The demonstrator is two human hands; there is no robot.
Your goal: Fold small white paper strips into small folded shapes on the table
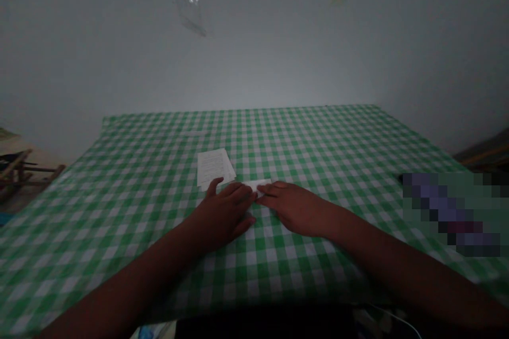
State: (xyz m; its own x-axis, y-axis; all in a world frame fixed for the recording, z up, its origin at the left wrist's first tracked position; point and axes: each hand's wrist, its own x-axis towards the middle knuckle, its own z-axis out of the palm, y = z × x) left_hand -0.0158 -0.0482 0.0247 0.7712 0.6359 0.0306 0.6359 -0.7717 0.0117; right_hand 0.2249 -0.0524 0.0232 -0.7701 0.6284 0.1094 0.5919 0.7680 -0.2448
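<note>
A small strip of white paper (262,184), which looks folded, lies on the checked cloth between my two hands. My left hand (228,212) rests over its left end, palm down. The left fingers are stretched out, with the little finger raised and the thumb apart on the near side. From the right, my right hand (296,206) lays its extended fingers on the paper, and the fingertips of both hands nearly meet. Part of the paper is hidden under the fingers. Just beyond my left hand sits a small stack of printed sheets (212,166), slightly fanned.
A green and white checked tablecloth (302,137) covers the table, whose far edge meets a pale wall (278,53). At the right edge is a pixelated, blurred-out object (449,212). Wooden furniture (24,169) stands off to the left. Clear plastic (189,2) hangs on the wall.
</note>
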